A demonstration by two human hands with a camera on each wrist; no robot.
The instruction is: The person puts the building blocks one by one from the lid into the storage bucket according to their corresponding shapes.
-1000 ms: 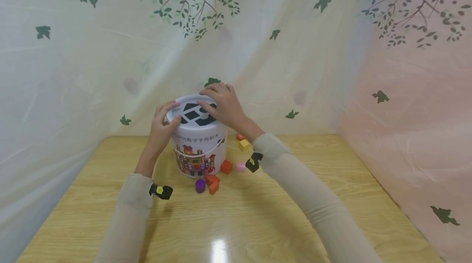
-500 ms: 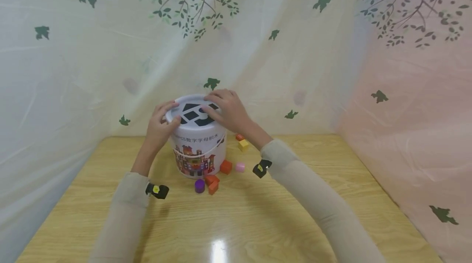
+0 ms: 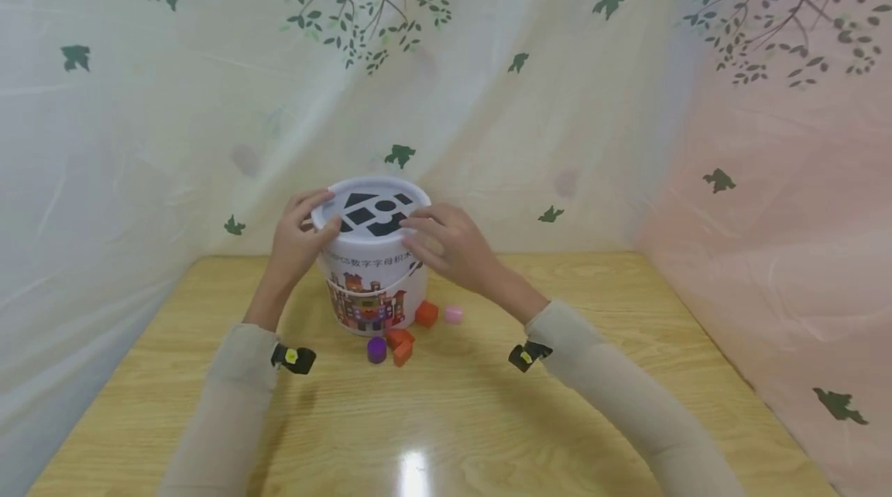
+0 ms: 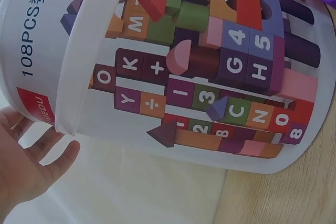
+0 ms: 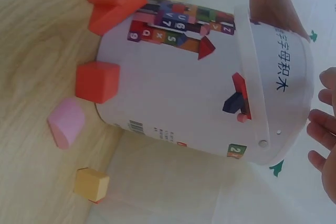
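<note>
A white toy-block bucket (image 3: 369, 307), printed with coloured blocks, stands upright on the table. Its white lid (image 3: 400, 186) has dark shape cut-outs, among them a triangle, a circle and an arch. My left hand (image 3: 296, 241) rests at the lid's left edge, fingertips and thumb lying over the rim. In the left wrist view, the left fingers are spread beside the bucket's wall. My right hand (image 3: 453, 245) is at the right rim, its loosely bent fingers overlapping the lid's edge. The right wrist view shows its fingertips (image 5: 317, 116) close to the rim, nothing visible between them.
Before the bucket lie a purple cylinder (image 3: 376, 350) and orange-red blocks (image 3: 402, 354). A red cube (image 3: 427, 314) and a pink block (image 3: 454, 315) lie right of it. The right wrist view shows a yellow block (image 5: 92, 183). A patterned curtain (image 3: 557, 133) hangs behind the table.
My right hand has slid from the lid's far right toward me, down to the near right rim, uncovering the cut-outs and hiding the yellow block in the head view. The left hand stays at the rim.
</note>
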